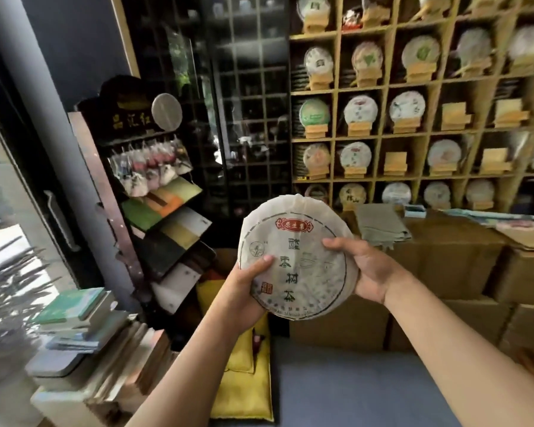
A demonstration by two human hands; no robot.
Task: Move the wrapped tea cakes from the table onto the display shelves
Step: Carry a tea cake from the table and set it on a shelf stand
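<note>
A round tea cake [296, 260] in white paper, printed with a red label and dark characters, is held up in front of me with its face tilted toward the camera. My left hand [247, 285] grips its lower left edge, thumb on the printed face. My right hand [364, 269] grips its right edge, thumb across the front. The wooden display shelves [386, 87] fill the upper right, with many wrapped cakes standing on small wooden stands. Some cubbies hold only a bare stand [453, 117].
Cardboard boxes [450, 272] stacked below the shelves stand between me and the cubbies. A dark rack [154, 192] with packets and flat boxes is at the left, by a grey pillar [53, 124]. Books [77, 315] pile at lower left. Yellow cushions [244, 377] lie below.
</note>
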